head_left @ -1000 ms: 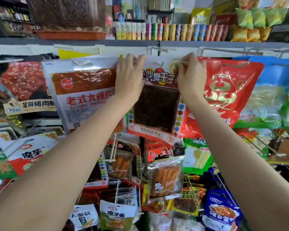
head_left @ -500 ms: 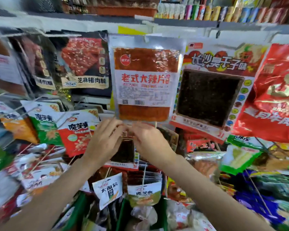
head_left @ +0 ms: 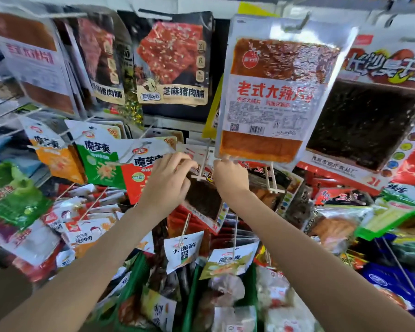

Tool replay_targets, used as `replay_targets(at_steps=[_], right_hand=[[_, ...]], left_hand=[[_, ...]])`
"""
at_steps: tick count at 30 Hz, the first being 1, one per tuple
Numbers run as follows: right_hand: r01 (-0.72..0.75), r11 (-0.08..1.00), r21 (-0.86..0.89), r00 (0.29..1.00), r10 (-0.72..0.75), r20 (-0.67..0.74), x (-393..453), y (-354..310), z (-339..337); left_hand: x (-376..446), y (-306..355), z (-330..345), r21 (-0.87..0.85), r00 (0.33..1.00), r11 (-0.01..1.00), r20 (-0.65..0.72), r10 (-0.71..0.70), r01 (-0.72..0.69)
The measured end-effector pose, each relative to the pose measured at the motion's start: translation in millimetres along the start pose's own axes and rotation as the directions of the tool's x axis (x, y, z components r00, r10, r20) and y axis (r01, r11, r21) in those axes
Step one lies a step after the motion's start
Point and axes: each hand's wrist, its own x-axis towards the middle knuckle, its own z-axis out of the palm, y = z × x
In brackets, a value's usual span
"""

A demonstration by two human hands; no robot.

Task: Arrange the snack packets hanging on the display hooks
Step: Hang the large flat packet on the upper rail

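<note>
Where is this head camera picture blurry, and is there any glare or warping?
Head view: the left edge is motion-smeared, with the far-left packet unreadable; the big spicy-strip packet has blurred small print and glare across its clear film; wide-angle bending tilts the packets outward at the sides; both hands are fairly sharp.

Hands: two, the left hand [head_left: 169, 180] and the right hand [head_left: 230, 178].
Big clear packets with red-brown sheets: two, the near one [head_left: 273, 97] and the blurred one [head_left: 34, 63] at far left.
Black pork jerky packets: two (front one [head_left: 175, 61], second one [head_left: 101, 61]).
Dark-square packets: one big [head_left: 374, 116], one small [head_left: 205, 200].
Konjac packets in upper row: three, orange [head_left: 55, 154], green [head_left: 98, 161], red [head_left: 139, 173].
</note>
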Motion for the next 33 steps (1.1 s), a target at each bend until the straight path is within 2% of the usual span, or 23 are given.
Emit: replay_targets(at_steps=[7,11,14,18,22,24,26,28,31,33], right_hand=[[0.109,0.991,-0.08,0.994,-0.11,-0.009,-30.9,-12.1,-16.4],[0.005,0.987,0.162,0.999,0.001,-0.038,-49.9,-4.8,-37.3],[-0.014,0.959,0.284,0.997,0.035,-0.067,-58.2,16.9,-70.0],[0.02,0.916,0.402,0.989,0.042,-0.144,-75.4,66.9,-128.4],[0.095,0.859,0.504,0.971,0.031,-0.236,-98.1,122.1,-177.2],[0.113,0.864,0.491,0.957,0.038,-0.288,-105.9,148.1,-194.2],[0.11,0.889,0.445,0.924,0.074,-0.375,-107.9,173.6,-205.9],[0.071,0.915,0.397,0.866,0.141,-0.48,-106.1,198.7,-213.4],[0.051,0.886,0.46,0.736,0.279,-0.618,-99.1,228.9,-220.7],[0.066,0.857,0.512,0.655,0.349,-0.67,-93.2,239.6,-224.3]], left_hand=[[6.4,-0.7,-17.9,-0.042,0.998,0.997,-0.028,0.058,-0.059],[10.2,14.5,-25.6,-0.108,0.993,0.988,-0.04,0.108,-0.112],[20.9,32.7,-27.1,-0.146,0.985,0.976,-0.071,0.155,-0.164],[47.8,69.7,-31.9,-0.199,0.962,0.949,-0.175,0.211,-0.245],[85.0,119.1,-39.8,-0.29,0.946,0.921,-0.269,0.181,-0.259],[109.4,144.9,-48.0,-0.262,0.949,0.931,-0.254,0.186,-0.253],[140.0,168.0,-56.0,-0.227,0.975,0.957,-0.168,0.143,-0.18],[171.8,186.3,-59.9,-0.318,0.994,0.943,-0.08,0.072,-0.094],[208.7,211.8,-66.6,-0.624,1.0,0.781,-0.006,0.013,-0.014],[224.7,226.2,-69.1,-0.642,0.998,0.766,-0.054,-0.009,-0.028]])
